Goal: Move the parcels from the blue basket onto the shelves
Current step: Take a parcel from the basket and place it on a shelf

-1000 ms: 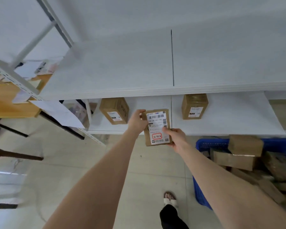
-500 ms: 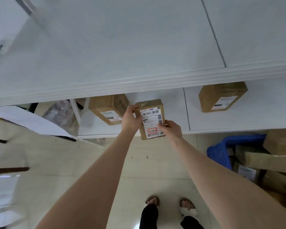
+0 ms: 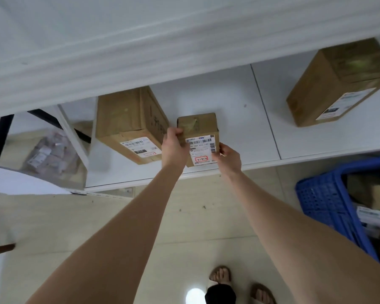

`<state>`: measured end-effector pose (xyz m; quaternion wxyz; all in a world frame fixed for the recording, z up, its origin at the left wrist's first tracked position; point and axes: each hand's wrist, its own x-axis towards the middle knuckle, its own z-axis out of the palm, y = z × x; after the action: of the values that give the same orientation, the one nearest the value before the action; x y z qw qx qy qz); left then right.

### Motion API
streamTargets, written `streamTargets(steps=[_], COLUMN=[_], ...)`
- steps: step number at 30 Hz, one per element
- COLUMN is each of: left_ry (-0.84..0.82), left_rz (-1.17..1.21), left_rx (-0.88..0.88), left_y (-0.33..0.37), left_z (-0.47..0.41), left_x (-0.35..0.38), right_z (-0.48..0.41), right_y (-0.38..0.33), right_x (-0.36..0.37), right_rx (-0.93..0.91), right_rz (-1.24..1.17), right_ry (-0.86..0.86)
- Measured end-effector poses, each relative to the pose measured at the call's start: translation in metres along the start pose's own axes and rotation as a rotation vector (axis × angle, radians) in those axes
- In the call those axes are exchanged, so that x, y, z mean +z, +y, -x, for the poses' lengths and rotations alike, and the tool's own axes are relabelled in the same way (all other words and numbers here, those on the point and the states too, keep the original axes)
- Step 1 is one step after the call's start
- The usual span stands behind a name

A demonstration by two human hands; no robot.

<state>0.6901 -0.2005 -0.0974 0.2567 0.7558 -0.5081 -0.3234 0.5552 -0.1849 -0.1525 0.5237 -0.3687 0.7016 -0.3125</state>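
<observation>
A small brown cardboard parcel [image 3: 199, 132] with a white label and a red-ringed mark stands on the lower white shelf [image 3: 235, 119], near its front edge. My left hand [image 3: 173, 148] grips its left side and my right hand [image 3: 228, 157] pinches its lower right corner. A larger parcel [image 3: 127, 121] sits just to its left on the same shelf, and another parcel [image 3: 338, 84] stands at the far right. The blue basket [image 3: 329, 205] is on the floor at the right, with several parcels partly visible inside.
The upper shelf's thick white edge [image 3: 140, 55] overhangs the lower one. A clear bag of small items [image 3: 51, 154] lies behind the shelf post at the left. Beige floor tiles [image 3: 53, 227] lie below, and my sandalled feet [image 3: 219, 275] are at the bottom.
Both hands have carried the small parcel forward and onto the lower shelf, between the two parcels there. My view has come closer to the shelf and tilted down.
</observation>
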Motion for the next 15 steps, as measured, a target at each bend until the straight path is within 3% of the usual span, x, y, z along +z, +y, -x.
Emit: streamTargets(steps=[9,15], left_ry=[0.027,0.007], left_rz=[0.027,-0.014], left_rx=[0.035,0.049], left_y=[-0.025,-0.03], left_z=[0.019,0.031], left_x=[0.013,0.02], right_z=[0.003,0.001], right_y=[0.022,0.026], right_x=[0.006,0.006], right_rx=[0.04,0.032], right_rz=[-0.028,0.157], right_ry=[0.002,-0.002])
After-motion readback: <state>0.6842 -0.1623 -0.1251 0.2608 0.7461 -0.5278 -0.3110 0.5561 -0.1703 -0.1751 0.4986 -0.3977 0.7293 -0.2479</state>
